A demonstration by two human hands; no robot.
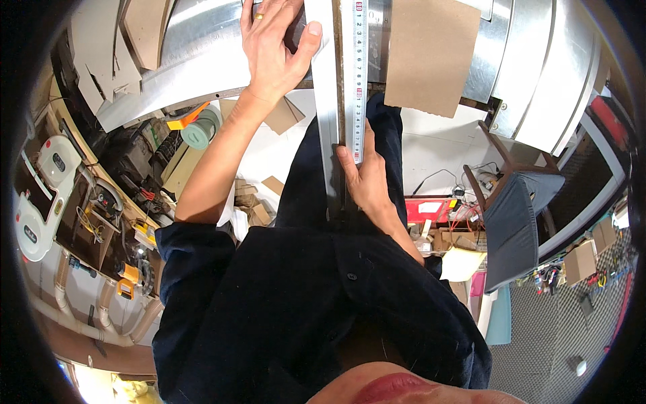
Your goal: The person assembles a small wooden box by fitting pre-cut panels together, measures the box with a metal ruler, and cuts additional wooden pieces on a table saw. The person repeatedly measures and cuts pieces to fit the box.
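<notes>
A long pale metal rail runs toward me from the upper edge, over the metal table of a machine. Along its right side lies a white ruler, marked in black and red and separated from the rail by a dark gap. My left hand rests left of the rail with its fingers stretched out and the thumb spread toward the rail; the fingertips run out of view at the top. At the ruler's near end, my right hand closes on it, thumb toward the rail and fingers partly hidden.
A brown board lies on the machine's metal table, right of the ruler. Cut board pieces are at the upper left. A chair stands at right, with cardboard scraps and a green tape roll below the table.
</notes>
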